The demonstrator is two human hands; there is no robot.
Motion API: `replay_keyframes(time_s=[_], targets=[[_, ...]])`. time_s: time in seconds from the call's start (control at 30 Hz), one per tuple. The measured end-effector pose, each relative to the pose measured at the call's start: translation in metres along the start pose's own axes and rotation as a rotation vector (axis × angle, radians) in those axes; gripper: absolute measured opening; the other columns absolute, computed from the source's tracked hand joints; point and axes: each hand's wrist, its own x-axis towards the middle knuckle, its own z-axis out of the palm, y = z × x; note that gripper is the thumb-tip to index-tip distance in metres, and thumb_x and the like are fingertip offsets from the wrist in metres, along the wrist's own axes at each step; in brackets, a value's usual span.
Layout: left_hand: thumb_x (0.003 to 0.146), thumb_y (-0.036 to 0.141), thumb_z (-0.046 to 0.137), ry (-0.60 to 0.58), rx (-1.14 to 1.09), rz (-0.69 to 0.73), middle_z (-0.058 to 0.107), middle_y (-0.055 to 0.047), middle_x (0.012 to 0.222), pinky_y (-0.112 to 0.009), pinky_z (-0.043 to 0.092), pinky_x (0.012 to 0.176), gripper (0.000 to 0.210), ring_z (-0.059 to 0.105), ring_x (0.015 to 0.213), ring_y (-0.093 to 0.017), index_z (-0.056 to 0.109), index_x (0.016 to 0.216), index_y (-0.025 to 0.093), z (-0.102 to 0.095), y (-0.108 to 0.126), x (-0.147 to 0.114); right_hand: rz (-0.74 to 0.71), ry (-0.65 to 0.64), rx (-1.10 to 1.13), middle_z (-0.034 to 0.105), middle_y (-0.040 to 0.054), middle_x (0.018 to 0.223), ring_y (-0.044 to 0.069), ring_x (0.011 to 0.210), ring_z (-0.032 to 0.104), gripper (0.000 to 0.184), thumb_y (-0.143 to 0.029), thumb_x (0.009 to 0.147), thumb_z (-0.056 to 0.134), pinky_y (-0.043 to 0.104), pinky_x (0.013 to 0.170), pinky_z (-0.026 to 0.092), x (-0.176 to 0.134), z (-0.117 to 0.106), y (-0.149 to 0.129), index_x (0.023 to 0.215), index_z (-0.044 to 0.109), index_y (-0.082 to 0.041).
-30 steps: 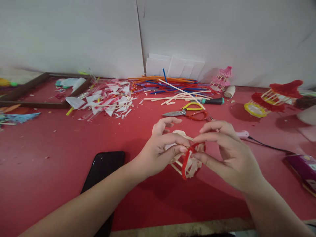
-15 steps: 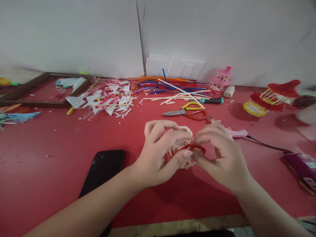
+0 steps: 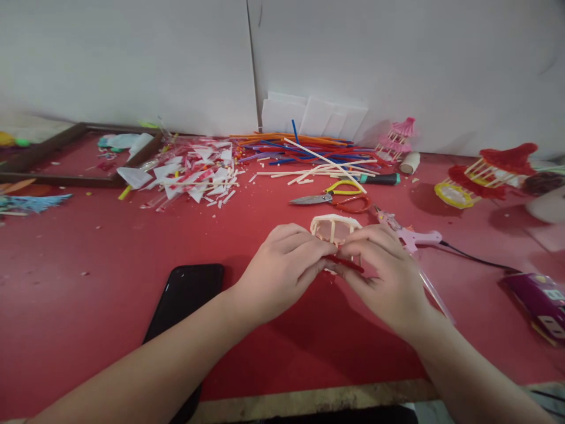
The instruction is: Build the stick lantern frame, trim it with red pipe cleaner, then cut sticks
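A small model of pale sticks with a whitish rim (image 3: 335, 220) stands between my hands above the red table. A dark red strip (image 3: 348, 262) crosses its near side. My left hand (image 3: 282, 268) is closed, thumb and fingertips pinching at the strip's left end. From the right, my right hand (image 3: 388, 271) pinches the same strip and the model's side, fingers bent. Fingertips hide part of the model and strip. Beyond my right hand lies a pink glue gun (image 3: 419, 238) with a cord. A clear stick (image 3: 436, 296) lies beside my right wrist.
A black phone (image 3: 185, 300) lies left of my hands. Behind are scissors (image 3: 313, 200), coloured and pale sticks (image 3: 309, 154) and a heap of scraps (image 3: 194, 176). Red-roofed (image 3: 481, 176) and pink pagoda models (image 3: 396, 138) stand right, with a purple box (image 3: 536, 300) nearer.
The model has turned, so its whitish rim faces up and away and shows more. My left fingers have come down and drawn together at the red strip. The clear stick has come into view.
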Motion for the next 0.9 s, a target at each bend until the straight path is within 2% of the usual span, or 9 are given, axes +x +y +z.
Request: replay_keyframes(time_s=[0.27,0.33,0.5,0.53,0.6,0.63,0.73,0.83,0.9], targets=[[0.096,0.013,0.051,0.104,0.125,0.141,0.073,-0.005,0.090,-0.030,0.051,0.083,0.013,0.061,0.084,-0.017,0.064,0.101,0.015,-0.004,0.000,0.004,0.057,-0.034,0.113,0.068,0.0037,0.092,0.021,0.091,0.061,0.009,-0.021,0.084,0.070,0.037,0.079,0.051,0.005,-0.007,-0.004,0.092,0.066,-0.025],[0.096,0.014,0.051,0.116,0.127,0.158,0.073,-0.006,0.091,-0.031,0.051,0.083,0.013,0.062,0.085,-0.017,0.063,0.101,0.015,-0.005,-0.001,0.006,0.056,-0.064,0.165,0.068,0.0046,0.097,0.021,0.094,0.062,0.013,-0.025,0.083,0.071,0.038,0.082,0.051,0.007,-0.012,-0.003,0.096,0.067,-0.024],[0.092,0.008,0.056,0.090,0.058,0.087,0.073,-0.006,0.093,-0.032,0.050,0.084,0.015,0.060,0.084,-0.018,0.064,0.103,0.014,-0.005,-0.002,0.005,0.102,-0.147,0.390,0.067,0.0064,0.110,0.023,0.105,0.062,0.026,-0.036,0.085,0.069,0.041,0.091,0.050,0.008,-0.020,0.003,0.109,0.067,-0.026],[0.091,0.008,0.057,0.082,0.045,0.059,0.073,-0.006,0.093,-0.032,0.050,0.085,0.016,0.060,0.085,-0.018,0.065,0.103,0.015,-0.005,-0.002,0.004,0.115,-0.128,0.421,0.067,0.0058,0.108,0.022,0.103,0.063,0.023,-0.036,0.086,0.069,0.040,0.090,0.051,0.008,-0.021,0.005,0.107,0.068,-0.026],[0.090,0.010,0.059,0.079,0.020,0.012,0.072,-0.005,0.094,-0.032,0.049,0.086,0.015,0.060,0.086,-0.018,0.065,0.103,0.016,-0.006,-0.002,0.003,0.150,-0.037,0.441,0.068,0.0025,0.094,0.019,0.091,0.064,0.008,-0.033,0.088,0.066,0.036,0.084,0.051,0.007,-0.021,0.009,0.092,0.070,-0.026],[0.091,0.011,0.059,0.086,0.006,-0.005,0.072,-0.005,0.094,-0.031,0.049,0.086,0.014,0.060,0.086,-0.017,0.065,0.102,0.017,-0.006,-0.002,0.003,0.172,0.024,0.439,0.067,0.0008,0.084,0.017,0.082,0.064,0.011,-0.030,0.090,0.064,0.034,0.080,0.051,0.006,-0.021,0.012,0.082,0.070,-0.026],[0.091,0.012,0.059,0.110,-0.044,-0.067,0.071,-0.003,0.092,-0.029,0.050,0.085,0.014,0.062,0.088,-0.016,0.066,0.102,0.018,-0.006,-0.001,0.002,0.250,0.156,0.443,0.058,-0.0010,0.065,0.014,0.067,0.058,0.034,-0.030,0.095,0.057,0.033,0.072,0.047,0.004,-0.017,0.018,0.061,0.061,-0.023],[0.091,0.012,0.060,0.119,-0.083,-0.125,0.070,-0.003,0.091,-0.027,0.050,0.085,0.013,0.064,0.090,-0.015,0.066,0.101,0.018,-0.005,0.000,0.001,0.299,0.228,0.505,0.047,-0.0012,0.059,0.014,0.063,0.051,0.045,-0.038,0.100,0.046,0.033,0.068,0.045,0.003,-0.011,0.022,0.058,0.048,-0.021],[0.090,0.012,0.060,0.125,-0.100,-0.153,0.070,-0.003,0.092,-0.027,0.051,0.085,0.013,0.065,0.091,-0.016,0.066,0.100,0.018,-0.005,0.000,0.001,0.294,0.256,0.525,0.043,-0.0013,0.061,0.014,0.063,0.049,0.044,-0.040,0.101,0.040,0.033,0.067,0.044,0.003,-0.008,0.021,0.062,0.044,-0.022]])
